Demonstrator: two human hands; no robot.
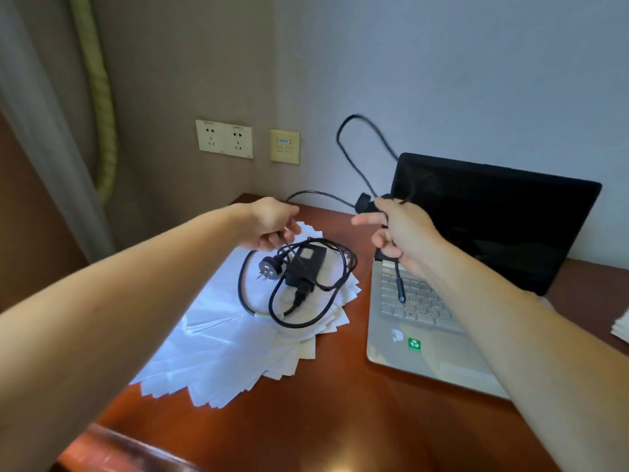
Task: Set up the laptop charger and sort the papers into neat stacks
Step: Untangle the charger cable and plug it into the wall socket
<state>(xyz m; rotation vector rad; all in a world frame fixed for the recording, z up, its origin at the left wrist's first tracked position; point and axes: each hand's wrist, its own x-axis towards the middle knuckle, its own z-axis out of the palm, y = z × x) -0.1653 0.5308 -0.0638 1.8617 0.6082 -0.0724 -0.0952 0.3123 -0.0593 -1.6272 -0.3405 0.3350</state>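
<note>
A black charger brick (305, 264) with its three-pin wall plug (267, 269) and coiled cord lies on a fanned heap of white papers (238, 342). My left hand (269, 223) pinches the cord just above the plug. My right hand (401, 229) is closed on the thin cable (354, 155), which loops up in the air; its barrel tip (401, 296) hangs over the keyboard of the open silver laptop (422, 332), whose screen is dark.
Two wall sockets (224, 138) and a small wall panel (285, 146) sit above the wooden desk (323, 420). A curtain (51, 131) hangs at left. Another stack of papers (621, 327) shows at the right edge.
</note>
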